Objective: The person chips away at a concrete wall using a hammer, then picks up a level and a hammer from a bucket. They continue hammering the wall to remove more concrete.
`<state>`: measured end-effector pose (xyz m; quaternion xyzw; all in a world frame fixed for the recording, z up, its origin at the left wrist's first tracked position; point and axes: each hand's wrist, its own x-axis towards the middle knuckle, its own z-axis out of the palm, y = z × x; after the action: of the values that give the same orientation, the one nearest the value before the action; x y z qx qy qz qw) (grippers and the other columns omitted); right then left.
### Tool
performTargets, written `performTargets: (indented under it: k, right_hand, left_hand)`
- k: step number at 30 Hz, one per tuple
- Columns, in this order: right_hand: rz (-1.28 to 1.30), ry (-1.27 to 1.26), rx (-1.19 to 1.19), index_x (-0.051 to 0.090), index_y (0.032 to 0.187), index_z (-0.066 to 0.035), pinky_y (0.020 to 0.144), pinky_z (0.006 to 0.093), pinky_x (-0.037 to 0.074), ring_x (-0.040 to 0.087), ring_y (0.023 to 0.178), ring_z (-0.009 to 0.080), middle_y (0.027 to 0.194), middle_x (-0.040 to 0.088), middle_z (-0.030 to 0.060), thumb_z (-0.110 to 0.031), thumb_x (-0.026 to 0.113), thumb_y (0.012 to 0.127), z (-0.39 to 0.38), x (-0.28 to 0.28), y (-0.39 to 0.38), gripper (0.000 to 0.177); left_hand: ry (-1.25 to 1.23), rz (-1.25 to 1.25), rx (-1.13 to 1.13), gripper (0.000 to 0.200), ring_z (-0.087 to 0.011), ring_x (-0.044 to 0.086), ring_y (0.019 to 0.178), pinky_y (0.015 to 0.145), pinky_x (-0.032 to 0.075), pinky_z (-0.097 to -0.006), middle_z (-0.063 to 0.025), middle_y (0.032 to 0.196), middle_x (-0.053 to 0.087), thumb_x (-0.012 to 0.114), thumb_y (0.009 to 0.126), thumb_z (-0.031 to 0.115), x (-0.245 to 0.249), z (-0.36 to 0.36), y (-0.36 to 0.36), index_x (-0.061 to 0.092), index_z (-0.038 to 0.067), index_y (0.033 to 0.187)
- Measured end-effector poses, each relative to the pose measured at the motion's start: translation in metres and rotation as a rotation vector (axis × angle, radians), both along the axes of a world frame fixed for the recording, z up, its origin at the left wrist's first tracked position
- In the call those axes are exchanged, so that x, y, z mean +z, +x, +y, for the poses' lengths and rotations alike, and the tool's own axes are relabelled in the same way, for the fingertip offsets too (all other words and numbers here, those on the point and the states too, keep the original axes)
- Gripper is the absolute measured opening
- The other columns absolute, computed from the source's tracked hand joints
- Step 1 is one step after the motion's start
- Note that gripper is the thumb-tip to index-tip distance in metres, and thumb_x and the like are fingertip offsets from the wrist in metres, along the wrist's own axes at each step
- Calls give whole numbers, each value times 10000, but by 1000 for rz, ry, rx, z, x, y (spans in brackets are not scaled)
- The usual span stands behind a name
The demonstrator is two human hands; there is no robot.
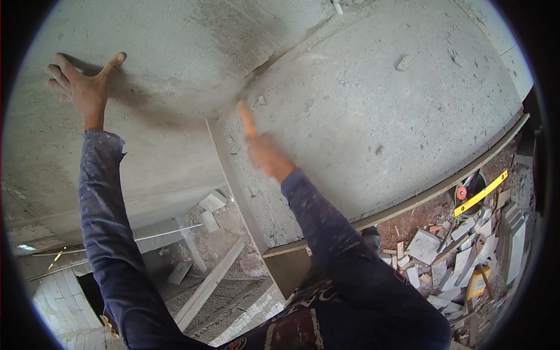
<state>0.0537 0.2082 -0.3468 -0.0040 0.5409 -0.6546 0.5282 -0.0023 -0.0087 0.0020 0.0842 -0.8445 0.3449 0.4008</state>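
Note:
My left hand [87,88] is spread with fingers apart against the grey plastered wall [169,157] at the upper left. My right hand [267,156], smeared by motion, is closed around a slim orange tool [247,118] whose kind I cannot make out. Its far end points into the corner where the wall meets a rough concrete slab [361,134]. Small crumbs lie on the slab near that tip. Wooden edging [417,205] runs along the slab's near side, and another strip [230,178] borders its left side.
At the lower right, below the slab, lie broken tile and stone pieces [424,246], a yellow spirit level [481,193] and a yellow container [477,283]. A long plank [210,286] leans at the lower left, near a thin pale line [166,233] strung across.

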Motion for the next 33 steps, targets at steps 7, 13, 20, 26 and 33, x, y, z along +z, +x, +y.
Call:
performTargets:
  k: [7, 13, 20, 26, 33]
  right_hand:
    - [-266, -560, -1131, 593, 1226, -90, 654, 312, 506, 573, 715, 105, 790, 562, -35, -353, 450, 1049, 116, 33, -61, 348]
    - [622, 563, -1590, 562, 979, -10, 596, 261, 550, 610, 632, 139, 751, 595, 75, -369, 383, 1071, 84, 19, -146, 411]
    - [644, 387, -66, 535, 1286, 60, 880, 429, 500, 618, 1080, 267, 1187, 608, 208, -473, 550, 974, 36, -10, -23, 618]
    - [691, -177, -1494, 518, 805, -90, 459, 236, 416, 512, 491, 101, 682, 574, 40, -392, 430, 1063, 184, 78, -163, 406]
    - [162, 6, -51, 606, 1091, -17, 426, 332, 408, 521, 509, 120, 666, 551, -13, -395, 605, 972, -28, -47, -13, 396]
  left_hand:
    - [7, 8, -6, 1446, -576, -28, 1445, 1047, 84, -809, -341, 1582, 53, 784, 549, 794, -1, 2, -2, 110, 2, 1553]
    - [-9, -5, -15, 1447, -589, -33, 1438, 1039, 85, -813, -348, 1579, 39, 777, 551, 801, 1, -1, 0, 108, 2, 1554]
    - [12, -4, 30, 1441, -577, -31, 1444, 1054, 106, -801, -339, 1582, 40, 780, 550, 799, -3, 3, 10, 109, 19, 1559]
    - [13, 22, 17, 1427, -558, -24, 1454, 1060, 108, -797, -329, 1587, 41, 793, 558, 779, -1, 5, -1, 109, 25, 1559]
    - [12, 14, 10, 1428, -543, -26, 1461, 1083, 104, -778, -322, 1591, 40, 806, 551, 767, 0, 5, 1, 113, 29, 1559]
